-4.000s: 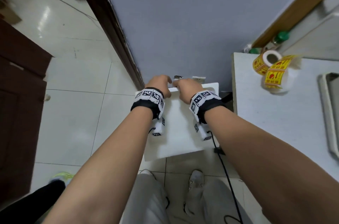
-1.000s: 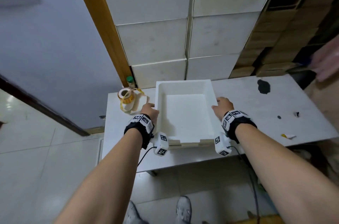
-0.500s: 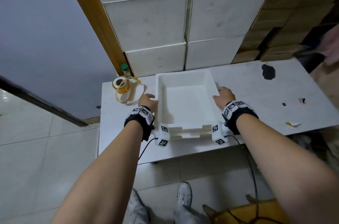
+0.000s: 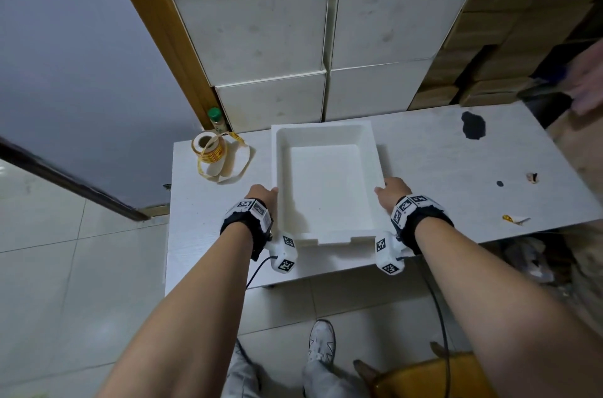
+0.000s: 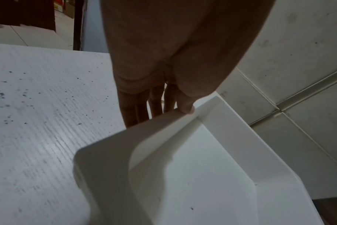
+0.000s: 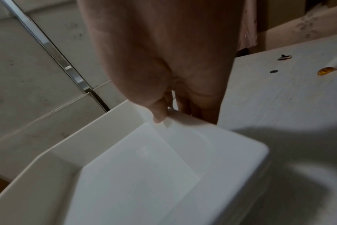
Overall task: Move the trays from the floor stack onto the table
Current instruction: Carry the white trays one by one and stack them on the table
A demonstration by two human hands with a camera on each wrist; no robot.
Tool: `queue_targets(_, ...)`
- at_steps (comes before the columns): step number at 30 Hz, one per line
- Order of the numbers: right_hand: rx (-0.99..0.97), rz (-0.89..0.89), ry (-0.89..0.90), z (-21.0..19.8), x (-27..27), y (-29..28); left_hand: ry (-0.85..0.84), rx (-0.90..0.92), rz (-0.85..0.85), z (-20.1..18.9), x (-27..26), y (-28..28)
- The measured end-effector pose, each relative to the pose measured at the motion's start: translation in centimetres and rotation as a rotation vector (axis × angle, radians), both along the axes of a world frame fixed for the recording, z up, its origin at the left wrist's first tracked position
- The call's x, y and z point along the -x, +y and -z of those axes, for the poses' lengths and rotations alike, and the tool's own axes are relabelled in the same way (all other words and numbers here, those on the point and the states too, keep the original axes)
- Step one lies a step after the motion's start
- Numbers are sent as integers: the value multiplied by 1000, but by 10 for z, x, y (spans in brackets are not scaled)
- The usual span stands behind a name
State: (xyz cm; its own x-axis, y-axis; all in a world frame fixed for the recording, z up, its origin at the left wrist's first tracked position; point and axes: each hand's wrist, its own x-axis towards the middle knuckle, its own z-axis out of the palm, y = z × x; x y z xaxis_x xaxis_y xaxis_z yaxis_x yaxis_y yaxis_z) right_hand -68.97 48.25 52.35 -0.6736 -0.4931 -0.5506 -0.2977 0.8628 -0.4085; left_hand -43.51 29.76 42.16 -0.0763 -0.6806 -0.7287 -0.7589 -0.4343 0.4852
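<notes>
A white foam tray (image 4: 321, 129) lies open side up on the white table (image 4: 440, 169), long axis pointing away from me. Its near end has a stepped lip. My left hand (image 4: 263, 194) holds the tray's left rim, and my right hand (image 4: 390, 189) holds its right rim. In the left wrist view the left hand (image 5: 169, 109) has its thumb on top of the tray (image 5: 183, 167) rim and its fingers down the outer wall. The right hand (image 6: 173, 113) grips the tray (image 6: 144, 175) the same way. The floor stack is out of view.
A roll of yellow labels (image 4: 208, 148) and a green-capped bottle (image 4: 215, 120) stand at the table's back left. White foam boxes (image 4: 277, 39) are stacked behind the table, brown cartons (image 4: 522, 22) to the right. A black stain (image 4: 473, 125) and small scraps (image 4: 515, 219) mark the table's right half.
Four seconds ago both hands gripped a tray low by the floor. It has since come up onto the table. Over the last second it has barely shifted.
</notes>
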Motion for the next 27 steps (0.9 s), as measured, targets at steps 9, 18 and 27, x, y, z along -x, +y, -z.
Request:
queue_targets(9,60,63,60,-6,11,1,116,-91,-58,-98,6,52)
queue_targets(18,105,39,-3,7,10,6,71,71,-35,-56,1,41)
queue_targets(27,88,44,20,4,6,4,65,49,-23,-33,-1,29)
